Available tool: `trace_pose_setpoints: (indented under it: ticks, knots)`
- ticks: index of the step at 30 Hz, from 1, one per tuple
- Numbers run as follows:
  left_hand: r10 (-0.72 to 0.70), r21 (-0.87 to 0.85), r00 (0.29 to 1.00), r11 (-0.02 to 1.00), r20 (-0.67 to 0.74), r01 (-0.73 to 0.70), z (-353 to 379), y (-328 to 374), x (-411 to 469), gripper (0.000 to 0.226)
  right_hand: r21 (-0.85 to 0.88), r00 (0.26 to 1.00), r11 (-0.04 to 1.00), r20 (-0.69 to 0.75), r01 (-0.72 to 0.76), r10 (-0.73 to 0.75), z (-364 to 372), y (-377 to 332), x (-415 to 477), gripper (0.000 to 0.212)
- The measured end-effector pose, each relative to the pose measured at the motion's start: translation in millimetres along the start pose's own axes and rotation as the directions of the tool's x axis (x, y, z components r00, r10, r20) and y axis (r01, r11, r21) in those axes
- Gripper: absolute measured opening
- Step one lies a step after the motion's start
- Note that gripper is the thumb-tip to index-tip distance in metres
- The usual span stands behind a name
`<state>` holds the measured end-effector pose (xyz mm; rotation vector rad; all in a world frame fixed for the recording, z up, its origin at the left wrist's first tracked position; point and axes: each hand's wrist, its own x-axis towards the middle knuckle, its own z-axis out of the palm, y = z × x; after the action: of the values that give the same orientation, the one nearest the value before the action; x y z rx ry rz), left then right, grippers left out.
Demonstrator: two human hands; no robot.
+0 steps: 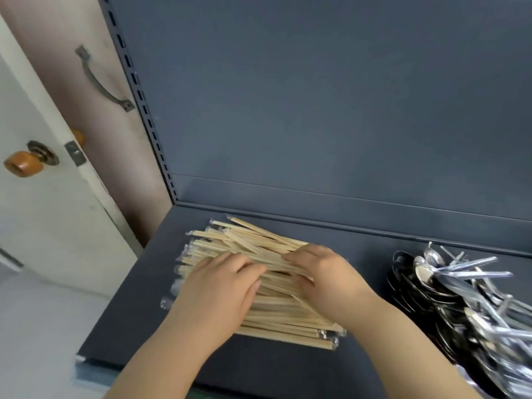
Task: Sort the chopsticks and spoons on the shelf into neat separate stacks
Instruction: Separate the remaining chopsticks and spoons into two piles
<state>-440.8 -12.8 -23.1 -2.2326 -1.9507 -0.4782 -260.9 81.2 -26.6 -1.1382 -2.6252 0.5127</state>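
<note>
**Two piles apart, neither yet neat**

The sorting looks largely done. The chopsticks point(283, 326) lie in one heap on the left part of the shelf point(135, 300), and the spoons point(449, 286) sit in their own heap to the right, with bare shelf between them. No spoon shows among the sticks. What remains, I judge, is the tidying.

The chopsticks (each in a clear wrapper) have their long axis running roughly left to right across the shelf. They fan out, though. The front ones lie almost parallel to the shelf's front edge, while those at the back slant from far-left to near-right. The wrapper ends on the left are ragged rather than flush.

Both hands are on top of this heap. The left hand point(218, 289) has a narrow grip, its fingers curled down onto the sticks. The right hand point(325, 280) pinches a few upper sticks between thumb and fingers.

The spoons are tangled, with bowls mostly toward the left and handles pointing right at mixed angles.
</note>
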Motion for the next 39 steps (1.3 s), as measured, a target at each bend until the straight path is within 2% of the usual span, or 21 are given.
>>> trace_pose_setpoints:
  ticks: [4,10,12,14,19,30,34,39]
  knots:
    - [0.057,-0.003,0.998,0.998,0.014,-0.057,5.4,5.5,11.3,0.024,0.033,0.990,0.996,-0.115,-0.083,0.087,-8.1,6.5,-25.6,0.035]
    - [0.169,-0.052,0.985,0.984,-0.026,-0.170,7.9,42.2,26.3,0.022,0.038,0.968,0.987,-0.197,-0.153,0.158,-27.5,19.7,-61.4,0.030]
    - [0.200,-0.055,0.978,0.978,-0.053,-0.203,7.9,60.4,29.1,0.021,0.042,0.959,0.986,-0.226,-0.163,0.169,-37.8,26.9,-78.7,0.030]
    - [0.212,-0.058,0.975,0.975,-0.069,-0.216,9.0,82.5,30.8,0.030,0.065,0.943,0.982,-0.273,-0.180,0.191,-51.2,39.9,-101.2,0.030]
    - [0.221,-0.052,0.970,0.972,-0.104,-0.227,15.0,155.7,28.8,0.033,0.146,0.874,0.954,-0.383,-0.261,0.298,-93.7,83.9,-176.4,0.026]
    - [0.207,-0.165,0.971,0.960,-0.116,-0.224,39.5,396.4,13.3,0.034,0.144,0.828,0.887,-0.321,-0.438,0.460,-152.2,202.4,-383.2,0.032]
    - [0.190,-0.151,0.976,0.967,-0.106,-0.204,43.8,433.4,7.2,0.036,0.143,0.844,0.889,-0.279,-0.436,0.458,-159.8,220.7,-416.8,0.036]
    - [0.130,-0.070,0.987,0.988,-0.098,-0.137,45.1,445.9,18.3,0.038,0.148,0.867,0.904,-0.255,-0.402,0.428,-167.4,240.9,-422.0,0.037]
